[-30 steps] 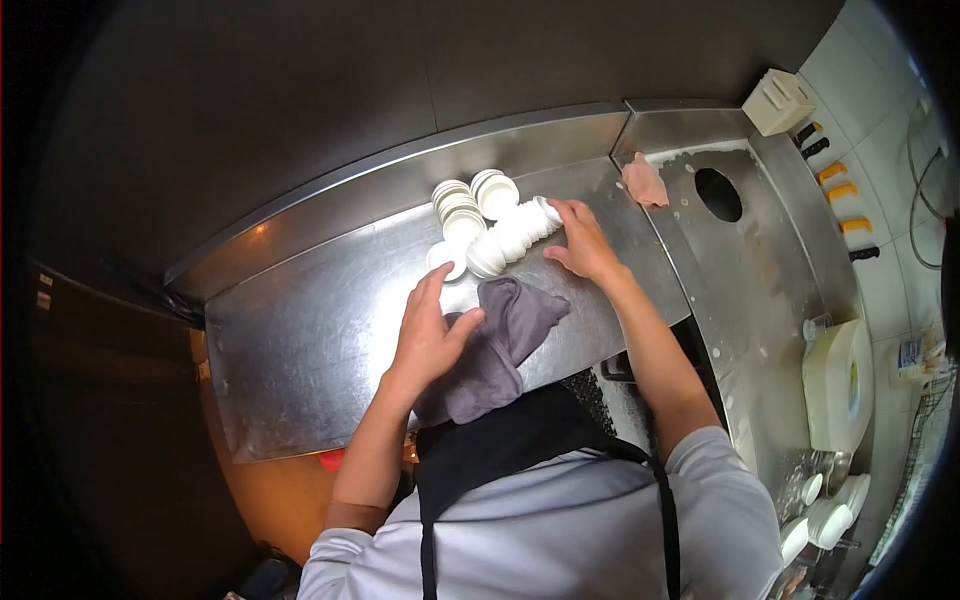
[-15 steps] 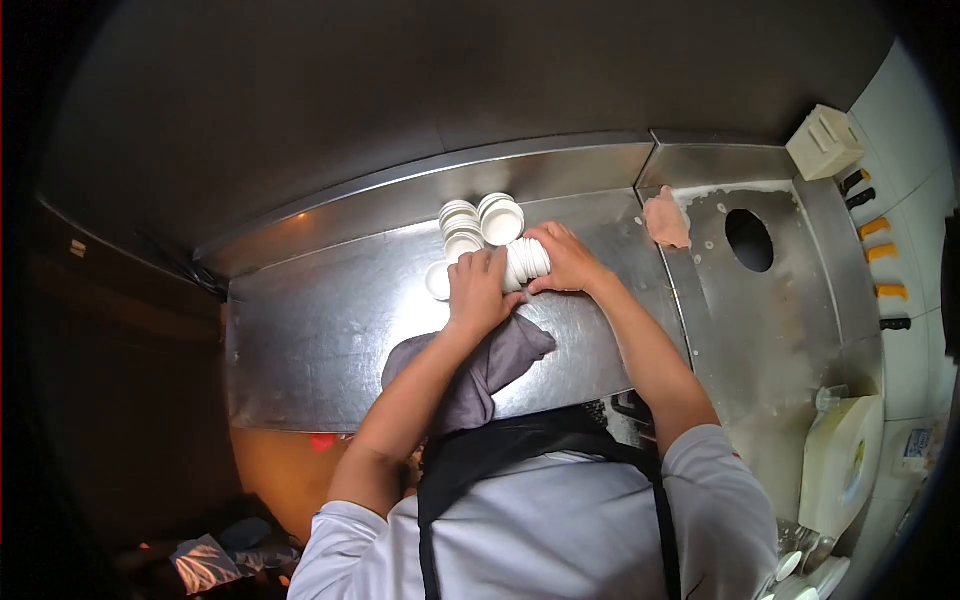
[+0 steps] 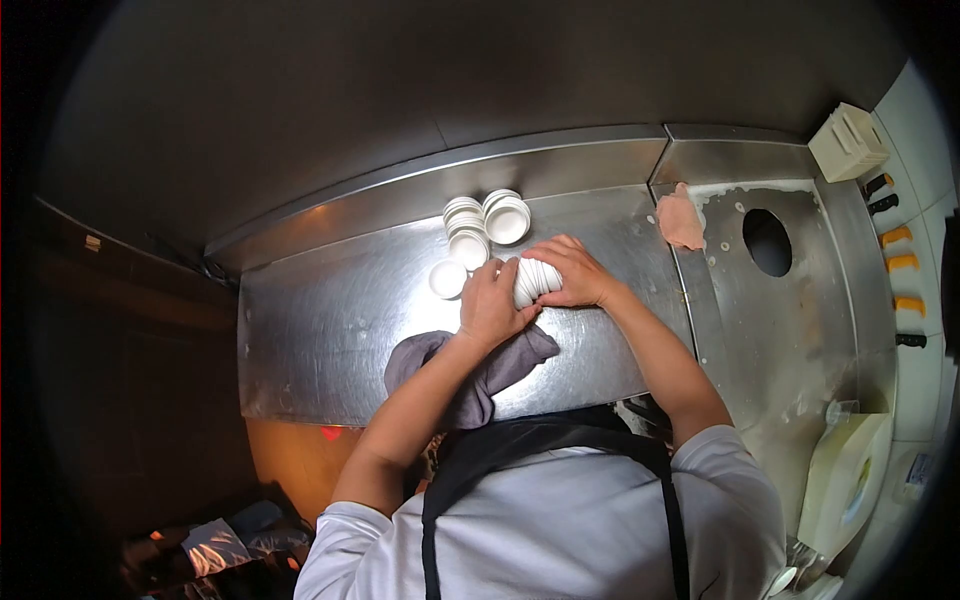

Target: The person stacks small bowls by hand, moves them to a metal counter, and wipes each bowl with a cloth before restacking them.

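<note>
Between my two hands a stack of small white bowls point(image 3: 537, 282) lies on its side, rims pressed together. My left hand point(image 3: 492, 303) closes around its left end, and my right hand point(image 3: 568, 272) wraps the right end. Just beyond my left hand, a single white bowl point(image 3: 448, 278) sits on the steel counter point(image 3: 310, 340). Behind it stand two more piles, a leaning stack of white bowls point(image 3: 466, 236) and another stack point(image 3: 507, 217) to its right. A grey-purple cloth point(image 3: 510, 362) lies crumpled under my left forearm.
A pink cloth point(image 3: 681, 218) lies at the seam with the right-hand steel surface, which has a dark oval hole point(image 3: 767, 243). Several knives point(image 3: 903, 262) line the right wall near a cream holder point(image 3: 848, 142). A cream bin-like container point(image 3: 846, 482) stands at lower right.
Both hands have drawn slightly toward me with the held stack, away from the other bowls. The single bowl beside my left hand now shows fully. The camera view has shifted a little.
</note>
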`<state>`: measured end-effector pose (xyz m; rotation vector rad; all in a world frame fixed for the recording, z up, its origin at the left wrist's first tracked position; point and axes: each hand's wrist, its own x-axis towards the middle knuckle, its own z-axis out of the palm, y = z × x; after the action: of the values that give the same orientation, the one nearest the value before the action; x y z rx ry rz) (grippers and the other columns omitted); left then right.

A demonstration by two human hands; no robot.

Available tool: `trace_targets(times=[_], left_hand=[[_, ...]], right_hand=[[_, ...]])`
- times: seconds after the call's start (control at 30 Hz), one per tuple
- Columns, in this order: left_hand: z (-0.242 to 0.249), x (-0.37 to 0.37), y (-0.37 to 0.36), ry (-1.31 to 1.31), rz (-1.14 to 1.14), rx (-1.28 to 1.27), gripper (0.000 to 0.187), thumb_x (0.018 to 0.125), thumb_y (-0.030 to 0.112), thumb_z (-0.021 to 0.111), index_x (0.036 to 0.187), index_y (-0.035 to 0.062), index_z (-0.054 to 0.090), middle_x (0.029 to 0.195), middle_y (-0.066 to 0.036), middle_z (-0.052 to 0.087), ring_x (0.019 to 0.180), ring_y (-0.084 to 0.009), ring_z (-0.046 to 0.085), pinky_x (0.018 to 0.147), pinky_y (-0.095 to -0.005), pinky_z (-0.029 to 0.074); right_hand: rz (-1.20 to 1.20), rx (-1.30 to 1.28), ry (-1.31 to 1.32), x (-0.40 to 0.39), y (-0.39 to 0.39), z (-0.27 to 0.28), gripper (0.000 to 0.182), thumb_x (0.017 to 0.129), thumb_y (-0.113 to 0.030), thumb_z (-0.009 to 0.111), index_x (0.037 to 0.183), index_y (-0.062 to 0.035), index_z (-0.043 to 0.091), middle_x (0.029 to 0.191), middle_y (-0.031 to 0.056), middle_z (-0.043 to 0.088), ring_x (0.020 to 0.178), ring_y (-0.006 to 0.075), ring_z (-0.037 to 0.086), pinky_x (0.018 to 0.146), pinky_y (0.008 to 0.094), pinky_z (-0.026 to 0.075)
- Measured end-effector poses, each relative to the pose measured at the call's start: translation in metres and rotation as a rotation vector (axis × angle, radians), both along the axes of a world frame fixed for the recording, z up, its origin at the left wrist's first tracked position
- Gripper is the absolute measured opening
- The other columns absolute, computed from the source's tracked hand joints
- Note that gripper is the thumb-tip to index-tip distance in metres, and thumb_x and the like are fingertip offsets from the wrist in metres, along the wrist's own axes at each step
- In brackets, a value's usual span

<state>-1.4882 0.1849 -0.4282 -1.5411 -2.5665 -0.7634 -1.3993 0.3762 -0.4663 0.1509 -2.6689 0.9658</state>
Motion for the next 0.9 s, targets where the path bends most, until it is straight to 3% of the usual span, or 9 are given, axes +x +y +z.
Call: trace_targets(times=[0.23, 0.43, 0.53, 0.63, 0.73, 0.9], left_hand=[[-0.008, -0.011, -0.001, -0.096, -0.063, -0.051, 0.073, 0.060, 0.039, 0.084, 0.116, 0.0006, 0.056, 0.106, -0.017, 0.062, 0.093, -0.0360, 0.062, 0.082, -0.0423, 0.050], [-0.003, -0.009, -0.005, -0.038, -0.108, 0.157, 0.066, 0.062, 0.035, 0.082, 0.113, 0.0013, 0.057, 0.098, -0.015, 0.063, 0.088, -0.0354, 0.063, 0.077, -0.0422, 0.051], [0.001, -0.008, -0.003, -0.051, -0.133, 0.134, 0.066, 0.062, 0.035, 0.081, 0.114, 0.0014, 0.057, 0.097, -0.016, 0.063, 0.088, -0.0354, 0.063, 0.077, -0.0420, 0.051], [-0.003, -0.008, -0.004, -0.086, -0.068, -0.010, 0.068, 0.062, 0.036, 0.080, 0.115, 0.0008, 0.057, 0.101, -0.017, 0.064, 0.091, -0.0354, 0.063, 0.078, -0.0415, 0.052], [-0.008, -0.010, -0.004, -0.140, -0.019, 0.012, 0.068, 0.063, 0.038, 0.080, 0.115, -0.0002, 0.058, 0.103, -0.018, 0.064, 0.094, -0.0344, 0.064, 0.081, -0.0403, 0.052], [-0.026, -0.017, -0.015, -0.104, 0.001, 0.218, 0.068, 0.063, 0.038, 0.081, 0.114, -0.0014, 0.058, 0.106, -0.019, 0.064, 0.095, -0.0333, 0.064, 0.085, -0.0391, 0.052]], right_hand=[[0.035, 0.028, 0.040, -0.001, -0.002, -0.004, 0.078, 0.056, -0.029, 0.085, 0.126, -0.0108, 0.056, 0.128, 0.0098, 0.056, 0.118, 0.0319, 0.048, 0.102, 0.0423, 0.037], [-0.016, 0.022, 0.059, 0.006, -0.006, -0.005, 0.077, 0.056, -0.028, 0.085, 0.126, -0.0126, 0.056, 0.126, 0.0092, 0.057, 0.118, 0.0319, 0.049, 0.102, 0.0430, 0.037], [0.019, 0.092, 0.041, 0.007, -0.006, -0.002, 0.075, 0.057, -0.026, 0.084, 0.125, -0.0117, 0.056, 0.124, 0.0094, 0.057, 0.118, 0.0321, 0.048, 0.102, 0.0433, 0.037], [-0.058, 0.085, 0.083, 0.010, -0.011, -0.004, 0.074, 0.057, -0.025, 0.083, 0.125, -0.0118, 0.056, 0.124, 0.0090, 0.057, 0.117, 0.0316, 0.049, 0.102, 0.0434, 0.037], [-0.165, 0.076, 0.108, 0.014, -0.015, -0.006, 0.074, 0.059, -0.028, 0.084, 0.124, -0.0099, 0.056, 0.123, 0.0112, 0.057, 0.115, 0.0333, 0.049, 0.099, 0.0431, 0.038], [-0.581, 0.102, 0.032, 0.014, -0.012, -0.012, 0.071, 0.063, -0.030, 0.083, 0.125, -0.0114, 0.054, 0.122, 0.0105, 0.057, 0.114, 0.0319, 0.049, 0.097, 0.0443, 0.038]])
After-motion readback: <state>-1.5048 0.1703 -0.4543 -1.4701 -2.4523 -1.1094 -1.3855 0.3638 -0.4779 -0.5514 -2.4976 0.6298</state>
